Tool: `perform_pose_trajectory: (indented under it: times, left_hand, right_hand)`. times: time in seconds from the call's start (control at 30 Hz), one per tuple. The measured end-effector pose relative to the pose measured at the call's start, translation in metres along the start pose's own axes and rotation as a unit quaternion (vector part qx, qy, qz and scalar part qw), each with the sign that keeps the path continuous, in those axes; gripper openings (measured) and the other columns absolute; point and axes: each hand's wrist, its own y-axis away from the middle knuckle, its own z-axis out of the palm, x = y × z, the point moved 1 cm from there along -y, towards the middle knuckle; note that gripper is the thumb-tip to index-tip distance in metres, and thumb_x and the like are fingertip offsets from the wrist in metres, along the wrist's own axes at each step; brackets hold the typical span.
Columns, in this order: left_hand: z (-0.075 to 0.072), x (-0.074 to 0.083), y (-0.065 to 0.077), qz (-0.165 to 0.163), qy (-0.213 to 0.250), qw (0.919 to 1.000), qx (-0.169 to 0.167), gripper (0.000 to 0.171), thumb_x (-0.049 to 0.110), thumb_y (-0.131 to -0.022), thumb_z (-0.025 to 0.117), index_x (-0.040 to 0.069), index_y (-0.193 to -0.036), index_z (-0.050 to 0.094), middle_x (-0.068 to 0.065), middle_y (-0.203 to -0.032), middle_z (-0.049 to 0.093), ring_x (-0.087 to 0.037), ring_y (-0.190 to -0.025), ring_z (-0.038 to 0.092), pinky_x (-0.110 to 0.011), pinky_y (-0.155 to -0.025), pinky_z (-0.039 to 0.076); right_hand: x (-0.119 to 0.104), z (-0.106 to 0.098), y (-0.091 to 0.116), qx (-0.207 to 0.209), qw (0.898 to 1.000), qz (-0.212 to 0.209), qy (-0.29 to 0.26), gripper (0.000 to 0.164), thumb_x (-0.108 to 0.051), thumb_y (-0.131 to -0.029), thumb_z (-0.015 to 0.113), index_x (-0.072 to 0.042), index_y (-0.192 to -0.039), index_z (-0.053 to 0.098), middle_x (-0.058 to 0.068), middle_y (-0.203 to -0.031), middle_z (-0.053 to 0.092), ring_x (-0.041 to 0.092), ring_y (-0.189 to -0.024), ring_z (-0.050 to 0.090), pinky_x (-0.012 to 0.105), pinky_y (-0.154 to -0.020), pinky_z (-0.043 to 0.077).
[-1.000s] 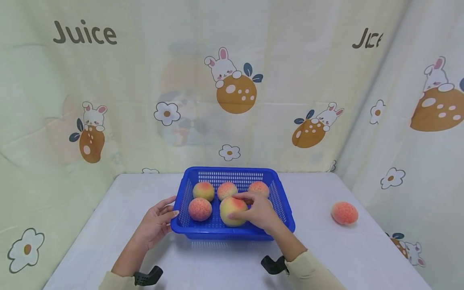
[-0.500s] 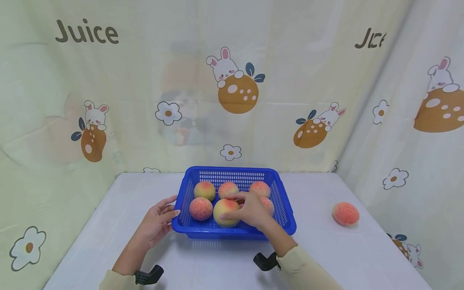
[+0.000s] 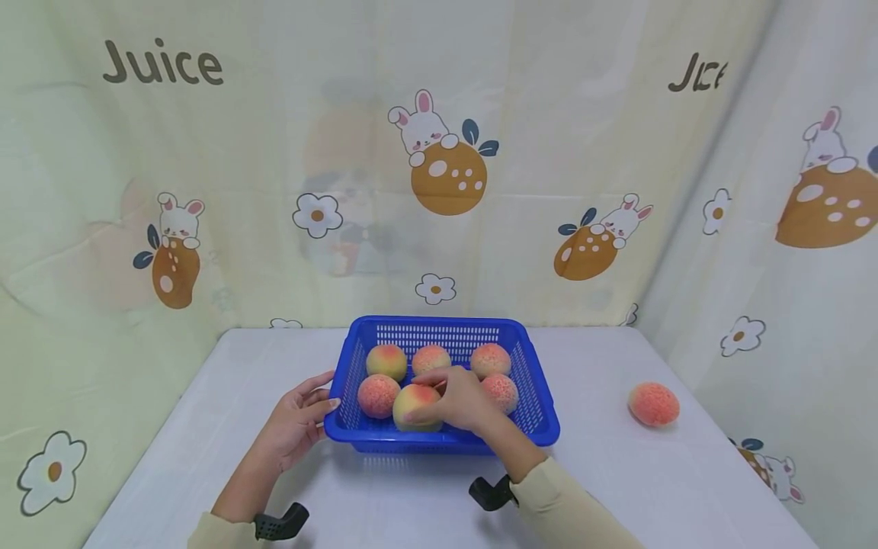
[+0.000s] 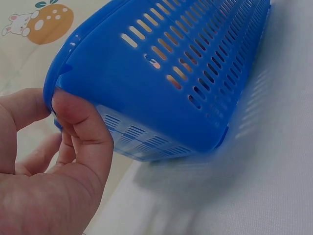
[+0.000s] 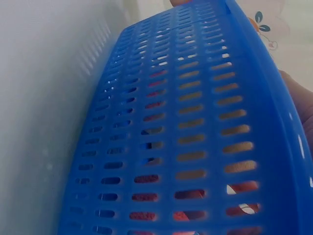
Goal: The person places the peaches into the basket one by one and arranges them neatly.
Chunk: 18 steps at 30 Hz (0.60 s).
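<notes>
A blue plastic basket (image 3: 439,448) with slotted walls stands on the table, several peaches inside. My left hand (image 3: 296,425) holds its left rim; in the left wrist view the thumb (image 4: 78,108) and a finger pinch the edge. Reaching over the basket's front side, my right hand (image 3: 461,400) grips a yellow peach (image 3: 405,402) with a red top, close to a red peach (image 3: 377,396) on its left. Behind that pair sit a yellow-green peach (image 3: 386,361) and a pinkish peach (image 3: 430,357). The right wrist view mostly shows the slotted wall (image 5: 166,122), which hides the held peach.
One more pink peach (image 3: 654,404) lies on the white table (image 3: 590,473), right of the basket. Two pink peaches, one behind (image 3: 490,360) and one in front (image 3: 501,392), occupy the basket's right part. A printed curtain (image 3: 521,252) hangs behind the table.
My right hand has moved left inside the basket with the yellow peach, bringing it close to the red one. The front right pink peach has come into view. My left hand stays on the rim.
</notes>
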Motion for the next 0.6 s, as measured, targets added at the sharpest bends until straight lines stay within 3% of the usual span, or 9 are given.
perform_pose_trajectory:
  times: [0.23,0.6]
  left_hand:
    - [0.0,-0.001,0.0,0.0,0.0,1.0,0.003,0.066,0.013,-0.098,0.069,0.016,-0.157,0.039,-0.009,-0.124,0.063,-0.023,-0.106,0.072,-0.034,-0.088,0.063]
    - [-0.001,-0.001,0.0,0.004,0.005,1.0,-0.005,0.064,0.011,-0.099,0.067,0.014,-0.157,0.039,-0.005,-0.117,0.064,-0.019,-0.099,0.072,-0.032,-0.086,0.063]
  right_hand:
    - [-0.002,0.007,-0.002,-0.009,1.0,-0.008,0.025,0.066,-0.053,-0.071,0.091,-0.02,-0.125,0.074,-0.006,-0.114,0.073,0.014,-0.1,0.062,0.036,-0.089,0.058]
    - [-0.007,0.015,-0.005,-0.006,0.998,0.004,0.07,0.07,-0.055,-0.069,0.091,-0.017,-0.125,0.074,0.0,-0.121,0.074,0.017,-0.108,0.065,0.044,-0.097,0.058]
